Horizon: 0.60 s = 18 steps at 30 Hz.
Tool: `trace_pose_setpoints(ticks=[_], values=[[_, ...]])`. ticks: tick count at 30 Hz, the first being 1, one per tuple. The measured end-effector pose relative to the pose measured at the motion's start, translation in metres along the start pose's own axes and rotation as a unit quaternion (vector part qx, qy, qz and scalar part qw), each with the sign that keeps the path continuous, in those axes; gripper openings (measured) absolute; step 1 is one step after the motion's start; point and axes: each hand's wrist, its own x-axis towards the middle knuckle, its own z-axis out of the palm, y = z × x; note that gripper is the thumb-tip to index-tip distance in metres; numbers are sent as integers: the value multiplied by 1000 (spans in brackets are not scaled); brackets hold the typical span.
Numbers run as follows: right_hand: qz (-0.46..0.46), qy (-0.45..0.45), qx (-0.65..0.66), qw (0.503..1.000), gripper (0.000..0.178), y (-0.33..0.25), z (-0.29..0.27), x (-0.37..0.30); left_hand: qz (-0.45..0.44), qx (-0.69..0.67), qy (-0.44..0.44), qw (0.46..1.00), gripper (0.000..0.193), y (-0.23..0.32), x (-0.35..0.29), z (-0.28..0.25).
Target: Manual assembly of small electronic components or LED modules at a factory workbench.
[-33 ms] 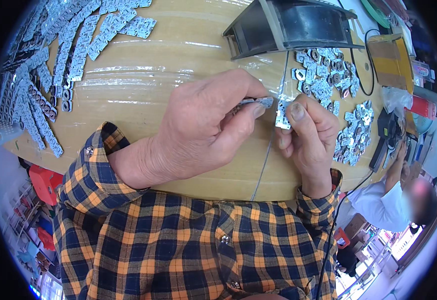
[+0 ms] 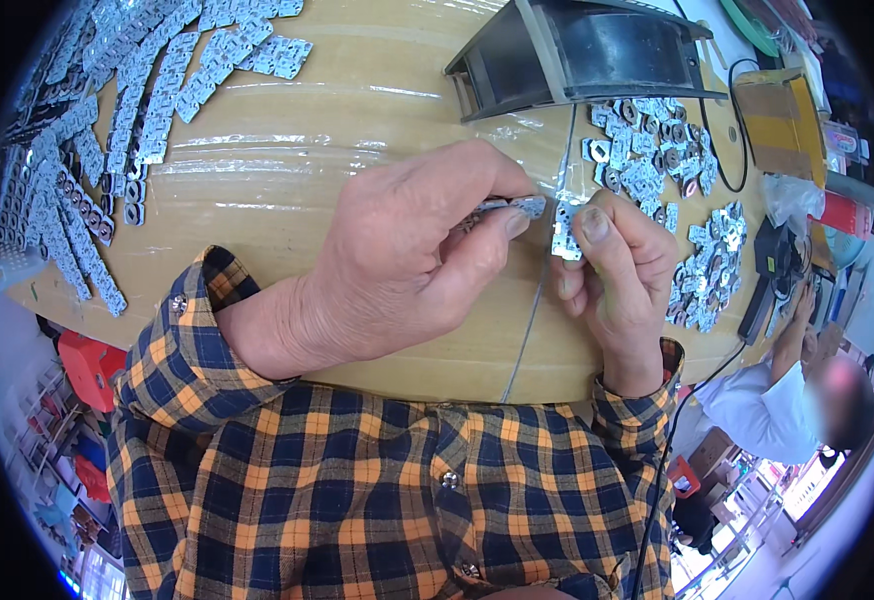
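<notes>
Left hand point(image 2: 397, 250) pinches a silvery strip point(image 2: 529, 206) between its fingers point(image 2: 497, 168); right hand point(image 2: 629, 275) grips 1 small plate point(image 2: 564, 240) (likely light, stiff, slippery; best held by edges).

Landmark: black framed unit point(image 2: 627, 55), set on the tan tabletop point(image 2: 257, 130), which has a glossy, streaked surface. Immediately right of the unit: black cable point(image 2: 745, 150), looped. Beyond the cable, right of the unit: cardboard box point(image 2: 782, 125). Right of the unit and nearer the wearer: clear plastic bag point(image 2: 795, 198), red box point(image 2: 846, 215). Farther below right of the unit: person in white point(image 2: 757, 410). Well below left of the unit: red container point(image 2: 90, 370).
</notes>
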Motion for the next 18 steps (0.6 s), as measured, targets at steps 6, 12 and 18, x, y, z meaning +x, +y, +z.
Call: trace_pose_setpoints(ticks=[6,12,18], values=[[-14,17,-4,1000,32,2,2,0,67,-22,-22,997,17,0,1,4],[-77,82,-61,992,31,6,3,7,54,-19,-90,994,17,3,-6,8],[-182,157,-407,881,27,13,-18,8,-209,-210,-79,952,20,0,1,5]])
